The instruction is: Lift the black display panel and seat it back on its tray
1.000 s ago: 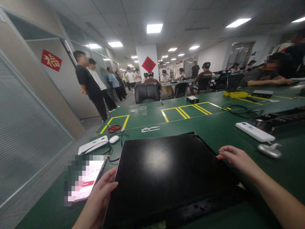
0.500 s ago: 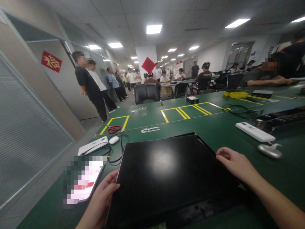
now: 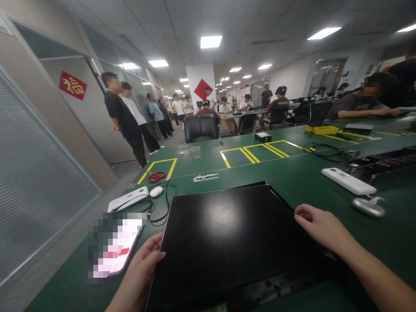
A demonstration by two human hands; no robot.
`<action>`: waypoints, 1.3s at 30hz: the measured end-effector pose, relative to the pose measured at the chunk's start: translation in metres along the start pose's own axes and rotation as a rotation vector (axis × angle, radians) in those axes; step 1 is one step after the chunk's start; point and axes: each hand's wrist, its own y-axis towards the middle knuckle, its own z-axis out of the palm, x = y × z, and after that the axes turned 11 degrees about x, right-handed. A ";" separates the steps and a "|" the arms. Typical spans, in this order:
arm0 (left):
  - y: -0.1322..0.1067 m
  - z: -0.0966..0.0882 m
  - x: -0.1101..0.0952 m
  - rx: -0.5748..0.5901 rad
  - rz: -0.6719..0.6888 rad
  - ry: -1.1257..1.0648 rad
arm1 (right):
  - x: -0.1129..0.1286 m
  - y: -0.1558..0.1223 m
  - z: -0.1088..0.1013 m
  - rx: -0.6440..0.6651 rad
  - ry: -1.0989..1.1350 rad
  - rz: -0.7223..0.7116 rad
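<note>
In front of me a black, glossy display panel point(image 3: 227, 234) lies over the green table, with a ceiling light mirrored on its face. Part of a dark frame shows along its far and right edges. My left hand point(image 3: 144, 262) is closed on the panel's left edge, thumb on top and the other fingers by the side. At the right edge my right hand point(image 3: 320, 225) has its thumb and fingers pinched together. Whether it holds the panel or the frame behind it is hard to make out.
Left of the panel are a lit phone point(image 3: 118, 247), a white power bank point(image 3: 128, 198), a white mouse-like object point(image 3: 156, 191) and red scissors point(image 3: 157, 177). Another white power bank point(image 3: 348, 180) lies right. Beyond are a plastic cup point(image 3: 195, 151) and a yellow tray point(image 3: 321, 130). Several people stand or sit farther off.
Both hands and the panel keep nearly the same place. The view has shifted very slightly, and the panel's edges look almost unchanged.
</note>
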 end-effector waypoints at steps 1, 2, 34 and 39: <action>0.000 0.001 0.000 -0.005 0.004 0.000 | 0.000 0.000 0.000 0.001 -0.002 -0.006; 0.000 0.001 0.001 -0.010 0.008 -0.002 | 0.000 -0.001 -0.001 0.003 -0.004 -0.011; 0.009 -0.002 0.013 0.009 0.055 -0.077 | -0.006 0.004 -0.005 0.030 -0.002 -0.037; 0.011 -0.006 0.013 0.019 0.018 -0.085 | -0.006 0.004 -0.004 0.017 0.019 -0.049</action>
